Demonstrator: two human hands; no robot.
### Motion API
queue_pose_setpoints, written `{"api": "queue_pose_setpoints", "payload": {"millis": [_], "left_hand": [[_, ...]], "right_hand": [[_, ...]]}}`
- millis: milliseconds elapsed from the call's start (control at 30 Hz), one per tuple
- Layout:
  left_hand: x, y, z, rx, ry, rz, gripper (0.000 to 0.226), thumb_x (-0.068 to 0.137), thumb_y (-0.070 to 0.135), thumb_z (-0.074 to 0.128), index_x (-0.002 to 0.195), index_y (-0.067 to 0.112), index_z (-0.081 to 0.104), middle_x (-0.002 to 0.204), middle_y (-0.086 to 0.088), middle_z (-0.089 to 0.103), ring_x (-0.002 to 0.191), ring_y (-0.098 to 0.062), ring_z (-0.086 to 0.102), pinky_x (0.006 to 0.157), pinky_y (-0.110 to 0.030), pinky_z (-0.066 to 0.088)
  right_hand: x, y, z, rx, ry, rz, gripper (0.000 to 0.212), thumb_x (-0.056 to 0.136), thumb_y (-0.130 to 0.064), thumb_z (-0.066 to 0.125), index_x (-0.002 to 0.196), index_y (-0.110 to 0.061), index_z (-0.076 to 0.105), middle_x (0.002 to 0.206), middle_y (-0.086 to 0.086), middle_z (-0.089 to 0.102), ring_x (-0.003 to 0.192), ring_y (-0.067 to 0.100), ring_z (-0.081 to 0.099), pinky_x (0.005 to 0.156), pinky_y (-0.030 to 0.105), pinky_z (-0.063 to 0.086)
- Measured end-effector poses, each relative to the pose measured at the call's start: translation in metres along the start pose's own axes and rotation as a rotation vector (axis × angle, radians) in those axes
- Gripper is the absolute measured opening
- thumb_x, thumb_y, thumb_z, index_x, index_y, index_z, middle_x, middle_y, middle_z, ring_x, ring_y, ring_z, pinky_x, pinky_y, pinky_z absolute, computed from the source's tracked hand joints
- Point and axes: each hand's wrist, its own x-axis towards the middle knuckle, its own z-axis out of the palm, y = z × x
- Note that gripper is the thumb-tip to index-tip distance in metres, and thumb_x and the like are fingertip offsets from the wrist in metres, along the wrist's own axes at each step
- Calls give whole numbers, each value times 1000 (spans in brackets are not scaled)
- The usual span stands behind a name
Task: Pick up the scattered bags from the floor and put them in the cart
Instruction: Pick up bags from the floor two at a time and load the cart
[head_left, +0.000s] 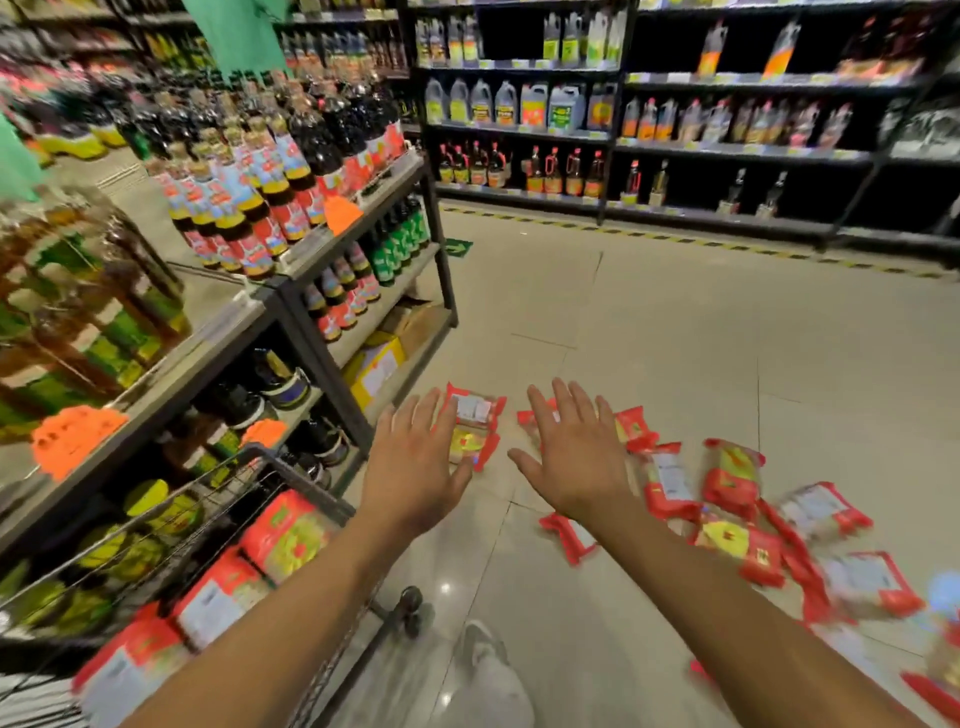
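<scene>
Several red and yellow bags lie scattered on the floor, one (475, 428) just beyond my left hand and a cluster (732, 478) to the right. My left hand (415, 462) and my right hand (574, 457) reach forward above the floor, fingers spread, holding nothing. The right hand hides part of a bag (530, 418) under it. A wire cart (291, 483) stands at the lower left with several of the same bags (283, 535) inside.
A shelf unit (332, 244) full of sauce bottles stands close on the left, beside the cart. Black shelving (727, 150) with bottles lines the far wall. My shoe (488, 670) is on the tiled floor (675, 338) near the cart wheel (410, 605).
</scene>
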Motion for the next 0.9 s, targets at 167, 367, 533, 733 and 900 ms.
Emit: {"api": "queue_pose_setpoints", "payload": {"millis": [167, 367, 533, 733, 900], "left_hand": [[74, -32, 46, -3, -46, -66, 76, 84, 52, 64, 144, 7, 51, 145, -17, 56, 133, -37, 53, 108, -57, 43], [174, -79, 114, -20, -219, -129, 78, 80, 50, 73, 142, 6, 55, 142, -20, 59, 126, -40, 58, 104, -57, 48], [245, -98, 159, -12, -325, -208, 75, 95, 54, 49, 156, 12, 37, 159, -12, 43, 143, -33, 43, 119, -52, 31], [339, -127, 263, -58, -425, -327, 74, 83, 53, 48, 141, 8, 56, 139, -19, 62, 126, -40, 59, 107, -58, 46], [418, -156, 421, -102, -472, -417, 69, 77, 52, 55, 128, 6, 67, 129, -21, 68, 113, -42, 66, 97, -58, 53]], "right_hand": [[96, 10, 23, -13, -20, -20, 81, 91, -66, 42, 156, -20, 30, 160, 16, 35, 148, 36, 30, 118, 54, 22], [218, 29, 59, -60, -138, -83, 76, 95, -62, 32, 157, -19, 28, 161, 17, 32, 148, 35, 30, 118, 52, 23], [312, 50, 105, -50, -254, -114, 74, 97, -60, 36, 157, -18, 24, 162, 16, 30, 148, 34, 27, 118, 52, 21], [450, 73, 213, 14, -360, -149, 69, 91, -50, 53, 148, -13, 45, 145, 20, 53, 130, 39, 51, 105, 52, 38], [569, 89, 376, -52, -463, -230, 68, 77, -51, 64, 131, -10, 63, 126, 21, 67, 116, 40, 63, 94, 53, 49]]}}
